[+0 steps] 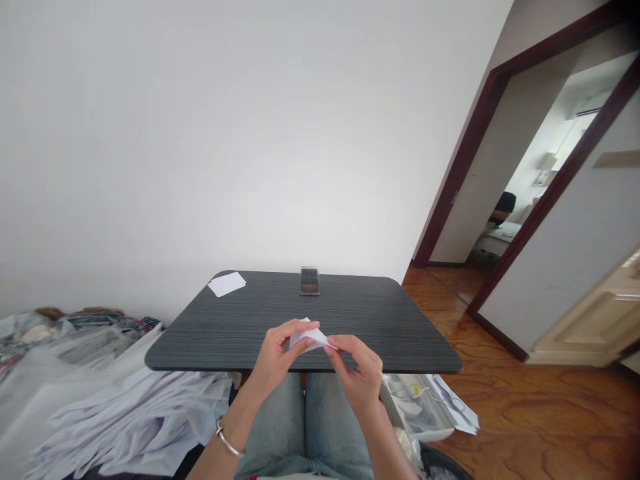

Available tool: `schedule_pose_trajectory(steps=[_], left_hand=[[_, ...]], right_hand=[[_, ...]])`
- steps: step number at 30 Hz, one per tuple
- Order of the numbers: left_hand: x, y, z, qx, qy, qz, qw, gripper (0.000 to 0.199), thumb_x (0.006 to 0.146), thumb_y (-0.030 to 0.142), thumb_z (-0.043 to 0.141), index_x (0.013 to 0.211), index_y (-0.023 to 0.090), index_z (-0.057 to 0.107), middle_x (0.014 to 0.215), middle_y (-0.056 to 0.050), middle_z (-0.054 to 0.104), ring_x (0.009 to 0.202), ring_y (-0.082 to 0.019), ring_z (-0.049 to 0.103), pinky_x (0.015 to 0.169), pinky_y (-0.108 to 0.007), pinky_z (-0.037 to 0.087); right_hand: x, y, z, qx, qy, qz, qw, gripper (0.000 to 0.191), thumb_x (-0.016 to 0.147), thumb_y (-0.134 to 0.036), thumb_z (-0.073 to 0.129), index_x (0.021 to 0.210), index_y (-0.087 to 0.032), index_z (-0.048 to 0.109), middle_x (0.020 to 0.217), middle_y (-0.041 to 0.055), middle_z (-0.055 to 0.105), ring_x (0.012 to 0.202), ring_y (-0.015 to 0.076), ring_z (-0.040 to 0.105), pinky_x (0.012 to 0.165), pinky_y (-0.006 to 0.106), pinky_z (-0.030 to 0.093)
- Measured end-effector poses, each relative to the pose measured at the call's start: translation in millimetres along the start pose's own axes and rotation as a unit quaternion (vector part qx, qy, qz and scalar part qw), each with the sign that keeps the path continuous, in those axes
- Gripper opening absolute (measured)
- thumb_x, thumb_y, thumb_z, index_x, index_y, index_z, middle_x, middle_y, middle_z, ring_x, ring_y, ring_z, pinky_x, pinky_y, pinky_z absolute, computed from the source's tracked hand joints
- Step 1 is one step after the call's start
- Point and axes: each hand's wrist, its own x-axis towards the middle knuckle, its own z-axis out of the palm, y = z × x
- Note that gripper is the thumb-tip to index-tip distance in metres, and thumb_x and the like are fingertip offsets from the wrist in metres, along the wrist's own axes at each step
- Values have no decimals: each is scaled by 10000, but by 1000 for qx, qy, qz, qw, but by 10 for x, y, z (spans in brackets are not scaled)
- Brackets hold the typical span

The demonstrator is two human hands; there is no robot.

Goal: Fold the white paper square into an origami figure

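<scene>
A small folded piece of white paper (311, 335) is held above the front part of the dark table, between both hands. My left hand (281, 347) is closed on its left side, with the thumb in front and the fingers along the top edge. My right hand (356, 368) pinches the paper's pointed right corner between thumb and fingertips. At the table's far left corner lies a thin stack of white paper sheets (227, 284).
The dark wood-grain table (260, 300) stands against a white wall. A small dark framed object (309, 281) sits at its back edge. Crumpled white cloth or paper (135, 420) is heaped at lower left. An open box (420, 407) of items lies at lower right, near a doorway.
</scene>
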Motion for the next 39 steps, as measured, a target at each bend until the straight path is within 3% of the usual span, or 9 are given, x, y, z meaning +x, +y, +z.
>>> schedule_pose_trajectory(steps=[5,11,19,29,35,39], left_hand=[[-30,33,-8,0,-15,14,1000,309,831,264,499,1118,192,591,1121,-84,625,1005,-206,575,873,-309,428],[-54,36,-17,53,-33,80,995,355,874,223,406,1215,201,502,1204,-83,570,1102,-193,515,953,-327,369],[-58,21,31,91,6,135,987,348,870,186,388,1199,182,503,1168,-99,587,1060,-193,532,904,-317,397],[-68,31,154,-28,65,70,995,268,878,273,394,1002,164,606,1118,-96,620,1025,-206,557,895,-311,396],[-51,35,245,-163,84,-51,982,262,857,364,429,988,157,522,1093,-122,630,887,-195,613,745,-277,464],[-19,12,247,-207,79,-103,970,265,808,372,510,958,154,525,1056,-116,648,866,-199,626,743,-286,470]], right_hand=[[-6,17,20,-4,20,2,1000,147,749,-75,604,807,-202,649,723,27,698,641,163,650,587,268,518],[-15,13,23,-6,41,-5,999,149,743,-81,617,814,-207,653,725,29,705,638,175,661,584,285,537],[-11,-97,62,16,37,-26,999,220,736,-46,604,870,-217,645,822,54,705,742,192,666,636,319,552],[-16,-123,103,28,18,-9,999,279,734,-50,608,948,-228,624,890,57,689,808,197,646,685,330,538],[20,-123,141,29,-5,86,996,175,788,-128,549,920,-201,638,828,55,672,753,175,627,593,271,524],[21,-66,175,44,17,140,989,102,789,-167,546,818,-177,644,754,45,658,697,165,618,573,256,518]])
